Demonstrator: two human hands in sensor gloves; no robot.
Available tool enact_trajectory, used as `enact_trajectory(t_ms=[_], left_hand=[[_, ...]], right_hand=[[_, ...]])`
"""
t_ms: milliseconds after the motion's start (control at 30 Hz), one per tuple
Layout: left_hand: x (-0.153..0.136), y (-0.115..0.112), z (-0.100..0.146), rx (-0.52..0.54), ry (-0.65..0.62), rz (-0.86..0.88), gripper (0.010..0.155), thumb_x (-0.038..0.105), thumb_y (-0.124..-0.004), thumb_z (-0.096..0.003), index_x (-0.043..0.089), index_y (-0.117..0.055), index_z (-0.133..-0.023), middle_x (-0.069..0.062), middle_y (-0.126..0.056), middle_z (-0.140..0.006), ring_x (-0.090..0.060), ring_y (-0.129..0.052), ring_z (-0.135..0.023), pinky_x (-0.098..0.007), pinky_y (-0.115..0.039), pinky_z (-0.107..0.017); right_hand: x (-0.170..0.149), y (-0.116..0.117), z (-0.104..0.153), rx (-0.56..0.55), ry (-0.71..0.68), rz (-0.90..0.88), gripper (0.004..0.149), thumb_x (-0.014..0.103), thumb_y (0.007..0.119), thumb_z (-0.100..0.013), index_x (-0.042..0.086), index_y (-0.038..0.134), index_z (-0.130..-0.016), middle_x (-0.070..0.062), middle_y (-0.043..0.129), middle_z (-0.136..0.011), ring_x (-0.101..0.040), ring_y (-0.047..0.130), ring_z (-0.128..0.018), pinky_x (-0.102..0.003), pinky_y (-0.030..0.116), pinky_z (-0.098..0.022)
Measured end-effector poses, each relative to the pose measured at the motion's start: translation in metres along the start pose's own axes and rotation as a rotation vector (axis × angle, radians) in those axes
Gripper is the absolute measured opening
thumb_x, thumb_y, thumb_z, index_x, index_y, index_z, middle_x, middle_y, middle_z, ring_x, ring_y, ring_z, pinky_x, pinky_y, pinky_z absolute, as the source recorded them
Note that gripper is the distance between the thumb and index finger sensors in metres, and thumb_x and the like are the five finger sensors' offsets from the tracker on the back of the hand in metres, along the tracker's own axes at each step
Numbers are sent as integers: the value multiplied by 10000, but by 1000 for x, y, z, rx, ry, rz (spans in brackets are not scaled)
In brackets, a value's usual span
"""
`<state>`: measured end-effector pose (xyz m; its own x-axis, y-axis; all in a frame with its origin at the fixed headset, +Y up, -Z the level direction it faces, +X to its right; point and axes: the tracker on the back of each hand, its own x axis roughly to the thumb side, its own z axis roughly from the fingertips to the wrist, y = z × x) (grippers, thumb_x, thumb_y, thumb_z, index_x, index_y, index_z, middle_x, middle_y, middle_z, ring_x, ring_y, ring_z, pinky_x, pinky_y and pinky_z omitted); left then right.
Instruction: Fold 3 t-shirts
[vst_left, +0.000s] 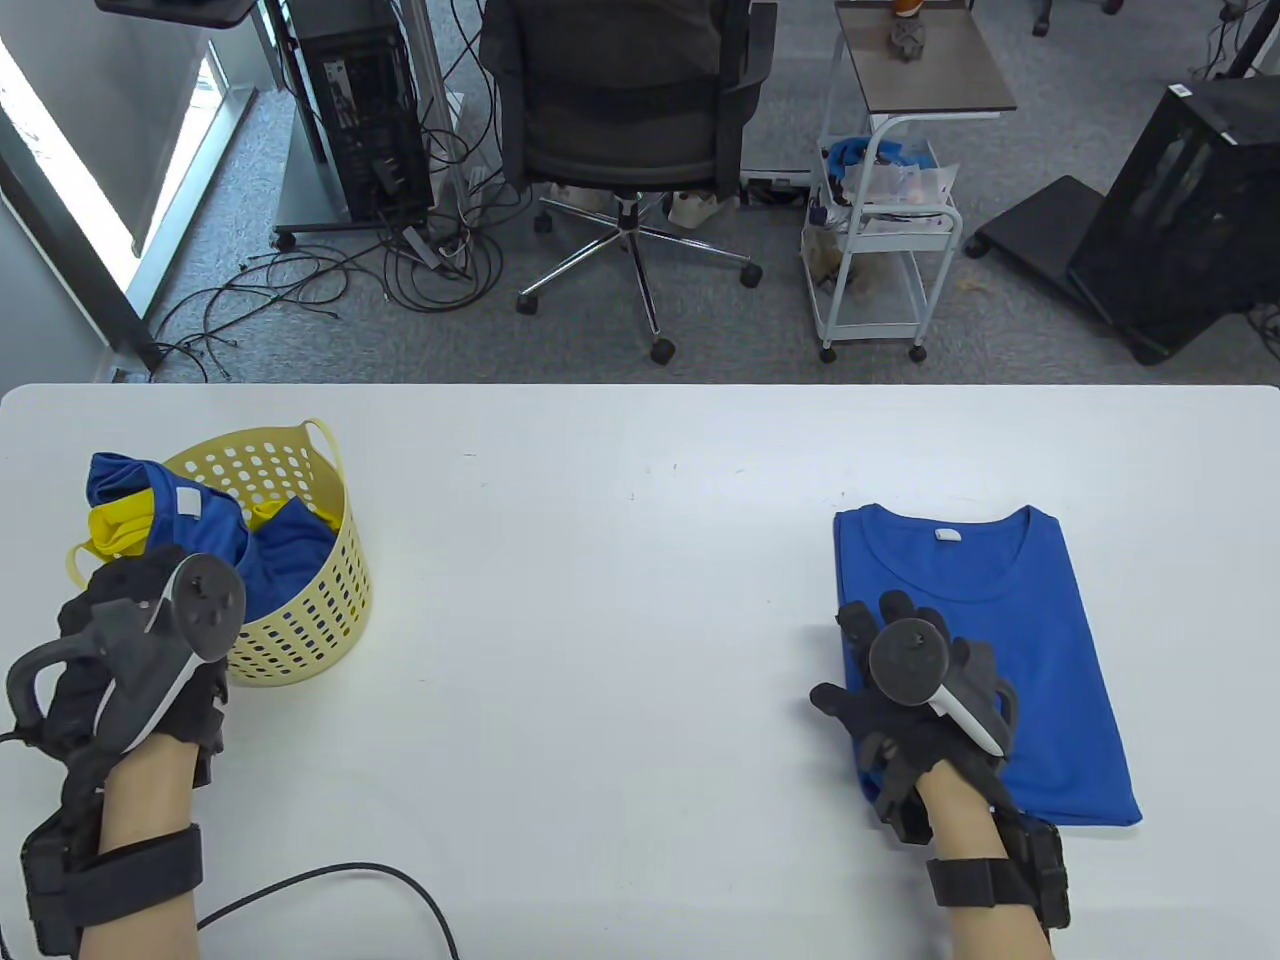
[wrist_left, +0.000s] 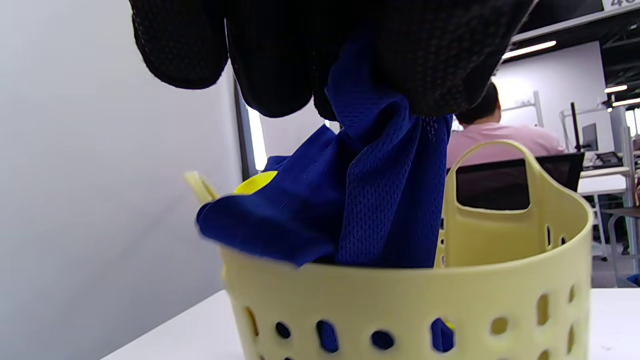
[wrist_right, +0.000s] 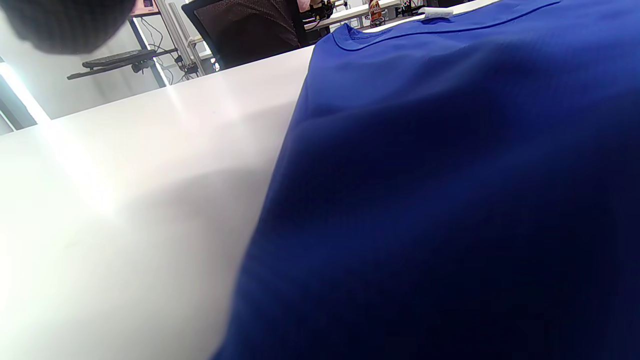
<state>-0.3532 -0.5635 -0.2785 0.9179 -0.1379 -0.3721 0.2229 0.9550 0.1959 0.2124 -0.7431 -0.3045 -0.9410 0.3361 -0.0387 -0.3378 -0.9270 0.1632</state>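
Observation:
A folded blue t-shirt (vst_left: 1000, 620) lies flat on the white table (vst_left: 600, 560) at the right, neck toward the far edge. My right hand (vst_left: 900, 690) rests spread on its near left part; the shirt fills the right wrist view (wrist_right: 450, 200). A yellow perforated basket (vst_left: 320, 600) at the left holds crumpled blue and yellow shirts (vst_left: 140, 500). My left hand (vst_left: 130, 640) is at the basket's near left rim. In the left wrist view my fingers (wrist_left: 425, 60) grip a fold of blue mesh shirt (wrist_left: 380, 200) above the basket (wrist_left: 450, 300).
A black cable (vst_left: 380, 880) runs over the table's near edge at the left. Beyond the far edge stand an office chair (vst_left: 620, 130), a white trolley (vst_left: 880, 230) and a computer tower (vst_left: 360, 100) on the floor.

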Motion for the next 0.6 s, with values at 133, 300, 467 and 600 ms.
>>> enact_trajectory(t_ms=[133,300,467,600], left_hand=[[7,12,-2,7,-6,30,405,415,-838,-390,379,-772,-788,57,-911,-790,-193,-900,-743,-426,-804,-596],[16,32,-3,68,-26,73,402,423,-867,-382,386,-777,-772,64,-938,-723,-165,-939,-654,-392,-847,-548],[28,65,-3,124,-49,127,399,436,-873,-382,374,-789,-767,79,-942,-721,-155,-929,-679,-395,-833,-573],[38,94,-1,176,-72,144,406,435,-872,-379,354,-794,-769,71,-954,-707,-158,-942,-657,-395,-845,-558]], right_hand=[[0,0,0,-3,-4,-4,823,539,767,-379,335,275,-1006,-99,47,-1098,-498,112,-1018,-759,131,-686],[0,0,-2,0,-4,-9,825,539,767,-379,340,269,-1005,-95,37,-1097,-495,106,-1019,-757,130,-690],[-2,0,-2,1,3,-22,824,538,766,-381,339,267,-1005,-92,33,-1096,-494,100,-1019,-756,128,-691],[-2,0,-2,-1,5,-28,822,538,765,-381,340,267,-1005,-93,32,-1095,-494,101,-1019,-756,130,-692]])
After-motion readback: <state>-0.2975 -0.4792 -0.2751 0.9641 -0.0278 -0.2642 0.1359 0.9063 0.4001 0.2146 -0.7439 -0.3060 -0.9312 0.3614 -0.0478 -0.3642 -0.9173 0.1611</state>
